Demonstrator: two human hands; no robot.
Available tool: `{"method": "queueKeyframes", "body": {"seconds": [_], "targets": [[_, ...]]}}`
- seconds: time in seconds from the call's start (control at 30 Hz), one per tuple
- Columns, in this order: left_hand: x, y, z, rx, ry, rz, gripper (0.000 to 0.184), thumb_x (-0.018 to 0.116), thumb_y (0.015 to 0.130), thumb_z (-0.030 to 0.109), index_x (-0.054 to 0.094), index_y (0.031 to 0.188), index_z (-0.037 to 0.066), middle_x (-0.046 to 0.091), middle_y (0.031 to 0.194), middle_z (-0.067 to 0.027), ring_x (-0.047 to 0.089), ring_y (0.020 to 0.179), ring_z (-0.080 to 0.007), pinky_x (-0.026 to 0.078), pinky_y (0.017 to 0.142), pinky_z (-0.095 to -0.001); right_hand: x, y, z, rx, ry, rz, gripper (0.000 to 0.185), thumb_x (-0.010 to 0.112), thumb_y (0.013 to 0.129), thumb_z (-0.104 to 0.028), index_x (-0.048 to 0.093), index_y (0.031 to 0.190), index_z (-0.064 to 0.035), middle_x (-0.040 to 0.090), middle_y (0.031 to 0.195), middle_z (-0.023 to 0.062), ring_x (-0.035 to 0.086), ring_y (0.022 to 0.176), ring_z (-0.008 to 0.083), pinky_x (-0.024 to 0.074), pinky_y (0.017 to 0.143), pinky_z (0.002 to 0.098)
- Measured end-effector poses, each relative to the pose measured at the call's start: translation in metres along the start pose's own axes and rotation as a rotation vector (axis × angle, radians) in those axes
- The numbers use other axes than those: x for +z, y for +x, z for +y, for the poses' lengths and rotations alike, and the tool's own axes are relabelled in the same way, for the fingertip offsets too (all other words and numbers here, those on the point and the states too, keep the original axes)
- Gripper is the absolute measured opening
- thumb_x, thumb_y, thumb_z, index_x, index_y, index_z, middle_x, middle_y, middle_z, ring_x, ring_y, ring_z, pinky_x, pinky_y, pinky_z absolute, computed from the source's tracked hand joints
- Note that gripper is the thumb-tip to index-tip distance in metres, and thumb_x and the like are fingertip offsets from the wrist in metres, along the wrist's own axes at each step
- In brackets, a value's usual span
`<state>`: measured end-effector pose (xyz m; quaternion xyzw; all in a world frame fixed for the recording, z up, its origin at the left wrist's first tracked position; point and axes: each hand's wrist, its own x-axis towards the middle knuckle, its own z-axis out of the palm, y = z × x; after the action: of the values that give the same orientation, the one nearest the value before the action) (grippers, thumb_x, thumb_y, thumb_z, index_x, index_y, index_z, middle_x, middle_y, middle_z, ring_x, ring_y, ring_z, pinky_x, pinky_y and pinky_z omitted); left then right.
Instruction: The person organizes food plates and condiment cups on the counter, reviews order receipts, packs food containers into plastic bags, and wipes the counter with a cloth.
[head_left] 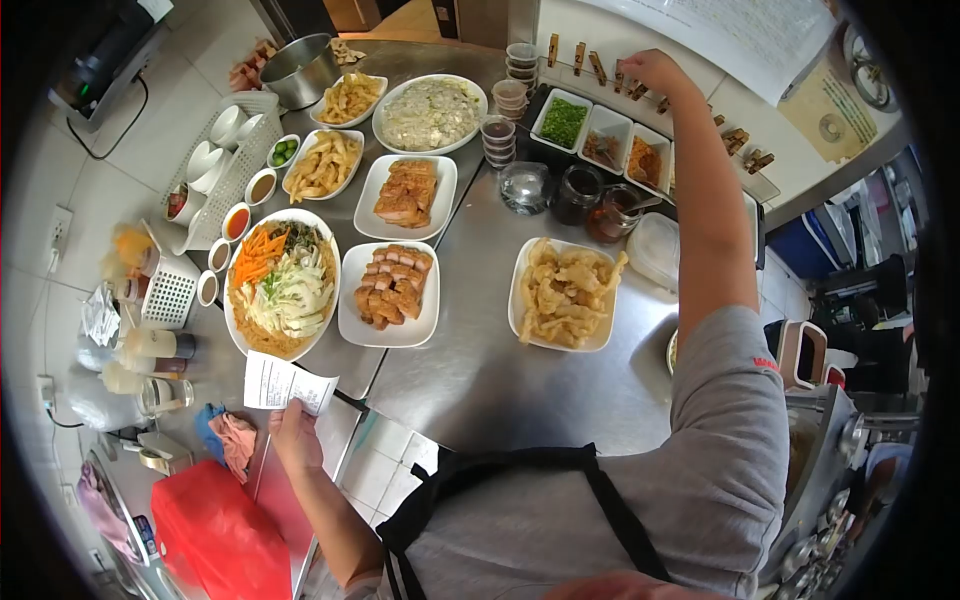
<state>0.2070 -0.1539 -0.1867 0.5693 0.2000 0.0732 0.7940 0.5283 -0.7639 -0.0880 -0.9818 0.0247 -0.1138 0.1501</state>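
Observation:
My left hand (294, 436) pinches a printed paper order slip (287, 384) at its lower edge, beside a large oval platter of noodles with carrot and cabbage strips (283, 285). My right hand (655, 72) is stretched out to the wall, its fingers closed at a wooden clothespin (620, 74) in a row along a rail. Other clothespins (598, 66) stand on both sides of it. Below that arm is a black rack with white tubs of chopped green onion (563, 121) and orange topping (646, 161).
On the steel table (470, 390) stand a plate of fried pieces (567, 295), two plates of sliced meat (390, 295), bowls of fries (325, 163) and a white-topped oval dish (430, 114). Sauce cups, glass jars (576, 195) and a metal pot (300, 70) surround them. A red bag (220, 530) lies lower left.

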Motion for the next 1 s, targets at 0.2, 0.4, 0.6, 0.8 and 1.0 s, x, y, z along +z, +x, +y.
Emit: {"method": "queueKeyframes", "body": {"seconds": [0.2, 0.4, 0.6, 0.8, 1.0], "targets": [[0.006, 0.007, -0.004, 0.006, 0.023, -0.022, 0.02, 0.045, 0.079, 0.003, 0.05, 0.098, -0.001, 0.057, 0.092, -0.0078, 0.056, 0.08, -0.0157, 0.043, 0.071, -0.03, -0.009, -0.019, 0.006, 0.126, -0.067, -0.062, 0.027, 0.055, 0.071, -0.026, 0.062, 0.089, -0.0067, 0.06, 0.084, 0.0138, 0.057, 0.075, 0.028, 0.0439, 0.069, 0.037], [-0.003, 0.009, -0.017, -0.025, 0.026, -0.003, 0.024, 0.046, 0.079, 0.006, 0.047, 0.102, 0.001, 0.056, 0.097, -0.0076, 0.055, 0.084, -0.017, 0.043, 0.072, -0.0304, -0.035, -0.053, -0.052, 0.265, -0.406, 0.04, 0.02, 0.051, 0.074, -0.024, 0.061, 0.087, -0.0124, 0.061, 0.085, 0.0085, 0.057, 0.079, 0.0257, 0.0443, 0.067, 0.0386], [0.025, 0.006, -0.015, -0.061, -0.01, 0.04, 0.023, 0.045, 0.078, 0.003, 0.05, 0.1, 0.0, 0.056, 0.097, -0.0088, 0.055, 0.084, -0.0162, 0.043, 0.074, -0.0308, 0.052, -0.059, -0.146, -0.485, -0.077, 0.344, 0.02, 0.045, 0.077, -0.019, 0.06, 0.088, -0.0145, 0.06, 0.088, 0.0081, 0.057, 0.081, 0.0251, 0.045, 0.07, 0.0374], [0.029, -0.005, -0.011, -0.008, -0.032, 0.02, 0.022, 0.045, 0.078, 0.004, 0.052, 0.098, 0.0, 0.057, 0.094, -0.0088, 0.056, 0.082, -0.016, 0.044, 0.072, -0.0308, 0.136, -0.043, -0.252, -0.445, -0.214, 0.045, 0.018, 0.043, 0.078, -0.022, 0.06, 0.083, -0.0142, 0.06, 0.081, 0.0067, 0.058, 0.078, 0.024, 0.0428, 0.067, 0.0402], [0.011, -0.02, -0.02, -0.038, -0.074, 0.122, 0.022, 0.045, 0.078, 0.005, 0.052, 0.098, -0.001, 0.057, 0.095, -0.0097, 0.056, 0.082, -0.017, 0.044, 0.072, -0.0302, 0.171, -0.027, -0.314, -0.452, -0.187, -0.084, 0.021, 0.043, 0.079, -0.025, 0.059, 0.087, -0.0146, 0.061, 0.086, 0.0072, 0.056, 0.084, 0.0228, 0.0408, 0.072, 0.0423]]}}
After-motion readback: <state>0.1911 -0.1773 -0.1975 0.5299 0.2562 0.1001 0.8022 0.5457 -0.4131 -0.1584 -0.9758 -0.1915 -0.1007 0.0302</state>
